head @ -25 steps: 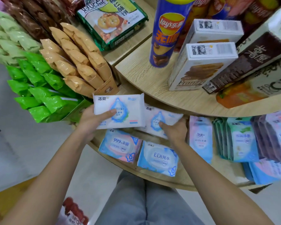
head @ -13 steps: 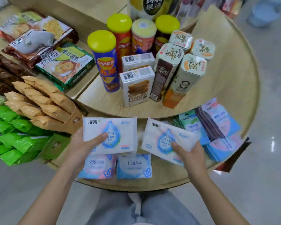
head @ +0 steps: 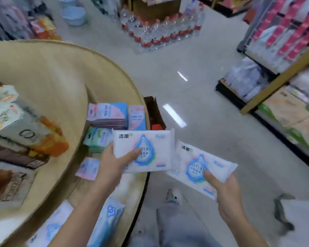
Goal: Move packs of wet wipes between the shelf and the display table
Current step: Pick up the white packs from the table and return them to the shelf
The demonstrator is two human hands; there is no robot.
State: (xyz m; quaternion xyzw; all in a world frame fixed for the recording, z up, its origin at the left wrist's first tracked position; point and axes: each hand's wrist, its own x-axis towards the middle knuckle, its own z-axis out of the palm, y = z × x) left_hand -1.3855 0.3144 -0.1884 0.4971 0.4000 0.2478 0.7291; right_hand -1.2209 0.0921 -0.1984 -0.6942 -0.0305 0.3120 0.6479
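While the left hand (head: 112,168) is clasping one pack (head: 146,150) and the right hand (head: 225,195) another pack (head: 198,166), the shelf (head: 275,82) is standing rightward. The right hand is hovering nearer it

View swung right | right hand (head: 225,193): right pack (head: 194,166) carried off display table (head: 61,68), now over floor (head: 212,104) | left hand (head: 112,168): left pack (head: 146,148) moved to table rim

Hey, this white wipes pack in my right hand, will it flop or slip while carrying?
Probably soft, not stiff: the white pack creases where the right hand grips its end. Its film wrapper looks smooth, so it may slip.
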